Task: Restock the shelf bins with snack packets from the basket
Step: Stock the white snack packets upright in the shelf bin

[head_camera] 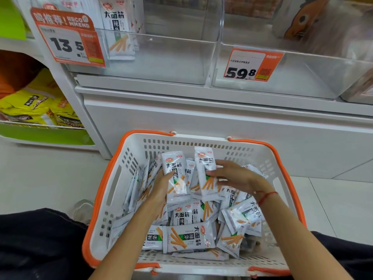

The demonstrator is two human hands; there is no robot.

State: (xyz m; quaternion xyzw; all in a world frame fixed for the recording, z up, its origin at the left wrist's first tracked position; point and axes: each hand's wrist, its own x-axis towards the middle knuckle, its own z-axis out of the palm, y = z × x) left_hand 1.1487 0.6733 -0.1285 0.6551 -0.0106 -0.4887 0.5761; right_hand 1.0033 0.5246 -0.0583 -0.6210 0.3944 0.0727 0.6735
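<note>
A white basket with orange handles sits on the floor below me, holding several white snack packets with orange sticks printed on them. My left hand grips one upright packet inside the basket. My right hand pinches a second upright packet beside it. Above, a clear shelf bin with a 13.5 price tag holds a few of the same packets standing at its left.
A second clear bin with a 59.8 tag sits to the right. A white shelf base rises behind the basket. Yellow bags fill a green shelf at the left. My dark-trousered knees flank the basket.
</note>
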